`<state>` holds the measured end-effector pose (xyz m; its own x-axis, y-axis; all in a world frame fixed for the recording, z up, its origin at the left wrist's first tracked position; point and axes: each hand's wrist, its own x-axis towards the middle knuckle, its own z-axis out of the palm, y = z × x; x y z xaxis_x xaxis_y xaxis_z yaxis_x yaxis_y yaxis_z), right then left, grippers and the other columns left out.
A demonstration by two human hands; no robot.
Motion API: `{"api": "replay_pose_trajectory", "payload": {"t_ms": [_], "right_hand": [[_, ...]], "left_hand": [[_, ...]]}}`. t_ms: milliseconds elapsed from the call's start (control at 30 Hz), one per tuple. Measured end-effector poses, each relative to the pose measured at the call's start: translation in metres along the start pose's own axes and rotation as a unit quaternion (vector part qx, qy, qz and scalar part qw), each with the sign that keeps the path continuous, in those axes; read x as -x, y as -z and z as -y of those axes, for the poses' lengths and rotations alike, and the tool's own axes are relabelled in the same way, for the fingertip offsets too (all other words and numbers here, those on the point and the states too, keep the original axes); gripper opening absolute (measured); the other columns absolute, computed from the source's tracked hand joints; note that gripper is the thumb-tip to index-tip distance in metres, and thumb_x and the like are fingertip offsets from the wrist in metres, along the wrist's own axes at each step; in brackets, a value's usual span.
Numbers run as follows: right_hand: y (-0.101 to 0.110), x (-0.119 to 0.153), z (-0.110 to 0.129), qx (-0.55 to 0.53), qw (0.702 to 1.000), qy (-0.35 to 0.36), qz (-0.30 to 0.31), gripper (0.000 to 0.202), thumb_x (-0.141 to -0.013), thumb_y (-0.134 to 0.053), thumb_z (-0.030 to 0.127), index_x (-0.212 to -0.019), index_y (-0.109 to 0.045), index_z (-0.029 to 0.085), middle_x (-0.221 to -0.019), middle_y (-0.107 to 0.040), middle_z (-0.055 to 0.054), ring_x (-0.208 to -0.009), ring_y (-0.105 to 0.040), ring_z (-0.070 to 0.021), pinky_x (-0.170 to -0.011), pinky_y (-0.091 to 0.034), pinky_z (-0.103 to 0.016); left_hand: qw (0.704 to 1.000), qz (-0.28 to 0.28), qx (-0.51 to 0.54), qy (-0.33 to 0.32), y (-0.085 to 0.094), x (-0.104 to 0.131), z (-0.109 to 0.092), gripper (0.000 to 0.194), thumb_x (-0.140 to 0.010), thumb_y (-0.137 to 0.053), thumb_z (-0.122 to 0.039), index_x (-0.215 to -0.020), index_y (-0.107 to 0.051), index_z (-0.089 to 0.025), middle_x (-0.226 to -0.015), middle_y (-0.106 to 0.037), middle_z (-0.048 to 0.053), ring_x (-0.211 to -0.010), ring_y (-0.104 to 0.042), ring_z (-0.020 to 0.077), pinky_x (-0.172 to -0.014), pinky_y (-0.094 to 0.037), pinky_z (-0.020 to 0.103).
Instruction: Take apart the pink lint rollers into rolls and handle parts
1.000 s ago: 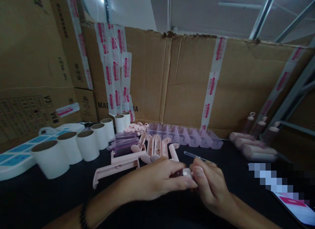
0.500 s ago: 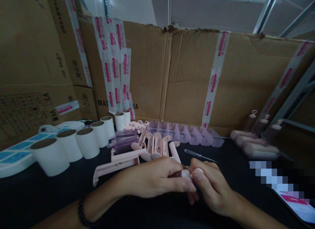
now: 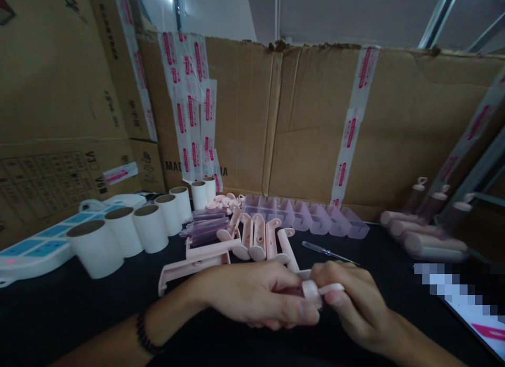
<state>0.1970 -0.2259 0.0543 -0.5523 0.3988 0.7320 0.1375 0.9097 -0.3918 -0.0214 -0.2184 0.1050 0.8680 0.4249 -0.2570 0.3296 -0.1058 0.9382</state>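
Observation:
Just right of centre, my two hands meet low over the black table. My left hand [image 3: 254, 293] is closed around a small part with a pale, rounded cap [image 3: 311, 292] at its end; the rest is hidden in the fingers. My right hand [image 3: 357, 296] pinches a thin pale pink strip [image 3: 331, 288] that sticks out beside the cap. Behind the hands lie several pale pink brackets [image 3: 258, 235], one of them close to my right fingers. A slim screwdriver [image 3: 325, 251] with a clear handle rests beyond my right hand.
White cardboard tubes [image 3: 97, 251] stand at left, before a white power strip [image 3: 51, 256]. Purple strips [image 3: 207, 225], small pink pieces [image 3: 224, 201] and a translucent purple compartment tray [image 3: 315, 220] lie behind. Pink cylinder assemblies [image 3: 434, 243] and a phone [image 3: 473, 304] are at right. Cardboard walls [image 3: 307, 120] surround the table.
The view has shifted slightly left. My right fingers have moved off the cap's end, so the pale strip between them now shows. My left hand keeps its hold.

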Motion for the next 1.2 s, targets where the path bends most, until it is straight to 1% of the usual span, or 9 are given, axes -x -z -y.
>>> {"api": "replay_pose_trajectory", "payload": {"t_ms": [100,200,300,400,467,600,800,967,1200], "right_hand": [[-0.001,0.002,-0.007,-0.029,0.994,-0.053,-0.088,0.035,-0.109,-0.038,0.037,-0.084,-0.056,0.022,-0.067,-0.062,-0.001,-0.058,-0.059,-0.0145,-0.057,-0.045,-0.026],[0.001,0.001,-0.015,0.002,0.978,-0.133,-0.158,0.032,-0.107,-0.043,0.033,-0.082,-0.058,0.022,-0.066,-0.062,0.0,-0.061,-0.061,-0.015,-0.059,-0.046,-0.025],[0.004,-0.004,-0.023,0.009,0.964,-0.203,-0.173,0.031,-0.105,-0.049,0.037,-0.079,-0.059,0.021,-0.063,-0.062,0.001,-0.058,-0.06,-0.0145,-0.057,-0.046,-0.024],[0.004,-0.006,-0.028,-0.041,0.955,-0.238,-0.17,0.031,-0.101,-0.056,0.042,-0.08,-0.06,0.02,-0.062,-0.062,0.001,-0.056,-0.061,-0.0147,-0.055,-0.049,-0.023],[0.003,-0.007,-0.029,-0.067,0.952,-0.239,-0.176,0.03,-0.099,-0.059,0.044,-0.081,-0.06,0.02,-0.063,-0.063,0.001,-0.057,-0.063,-0.0149,-0.055,-0.05,-0.023],[0.002,-0.009,-0.026,-0.077,0.953,-0.225,-0.186,0.026,-0.098,-0.063,0.042,-0.085,-0.061,0.02,-0.065,-0.064,0.001,-0.057,-0.064,-0.0147,-0.056,-0.052,-0.023],[0.003,-0.011,-0.019,-0.037,0.968,-0.187,-0.164,0.024,-0.099,-0.061,0.039,-0.086,-0.063,0.019,-0.063,-0.064,0.001,-0.055,-0.064,-0.014,-0.055,-0.051,-0.022],[0.004,-0.011,-0.02,-0.013,0.972,-0.177,-0.156,0.021,-0.099,-0.061,0.037,-0.087,-0.063,0.02,-0.065,-0.064,0.001,-0.056,-0.065,-0.0139,-0.055,-0.052,-0.022],[0.002,-0.011,-0.034,0.015,0.971,-0.185,-0.15,0.019,-0.103,-0.054,0.036,-0.096,-0.061,0.02,-0.074,-0.067,-0.001,-0.064,-0.068,-0.0156,-0.063,-0.055,-0.025]], "left_hand": [[0.995,-0.067,-0.049,-0.047,0.006,0.011,-0.006,0.047,-0.093,-0.05,-0.066,-0.098,-0.054,-0.019,-0.072,-0.047,-0.004,-0.058,-0.042,0.0085,-0.051,-0.035,0.02],[0.974,-0.199,-0.079,-0.078,0.023,0.027,-0.013,0.037,-0.102,-0.038,-0.053,-0.115,-0.049,-0.02,-0.084,-0.053,-0.002,-0.07,-0.051,0.0112,-0.062,-0.043,0.022],[0.91,-0.351,-0.202,-0.09,0.054,0.043,-0.013,0.034,-0.101,-0.045,-0.046,-0.121,-0.049,-0.019,-0.093,-0.061,0.002,-0.079,-0.055,0.0139,-0.071,-0.047,0.026],[0.845,-0.419,-0.329,-0.053,0.088,0.057,-0.005,0.032,-0.098,-0.051,-0.042,-0.115,-0.058,-0.016,-0.106,-0.067,0.006,-0.095,-0.062,0.0182,-0.086,-0.049,0.03],[0.81,-0.435,-0.393,-0.011,0.108,0.062,0.004,0.032,-0.095,-0.055,-0.042,-0.109,-0.065,-0.015,-0.108,-0.07,0.008,-0.099,-0.063,0.0212,-0.092,-0.048,0.033],[0.78,-0.454,-0.43,0.037,0.13,0.064,0.024,0.031,-0.091,-0.058,-0.036,-0.108,-0.071,-0.013,-0.107,-0.074,0.011,-0.1,-0.064,0.0244,-0.091,-0.047,0.034],[0.779,-0.42,-0.457,0.09,0.137,0.058,0.046,0.027,-0.089,-0.061,-0.034,-0.103,-0.076,-0.016,-0.104,-0.077,0.01,-0.094,-0.067,0.024,-0.082,-0.047,0.029],[0.761,-0.419,-0.48,0.122,0.145,0.059,0.063,0.024,-0.09,-0.063,-0.03,-0.103,-0.075,-0.014,-0.096,-0.076,0.009,-0.088,-0.067,0.0219,-0.081,-0.048,0.032],[0.735,-0.442,-0.507,0.091,0.15,0.061,0.072,0.029,-0.098,-0.06,-0.037,-0.115,-0.066,-0.015,-0.114,-0.069,0.009,-0.104,-0.066,0.0227,-0.094,-0.053,0.045]]}}
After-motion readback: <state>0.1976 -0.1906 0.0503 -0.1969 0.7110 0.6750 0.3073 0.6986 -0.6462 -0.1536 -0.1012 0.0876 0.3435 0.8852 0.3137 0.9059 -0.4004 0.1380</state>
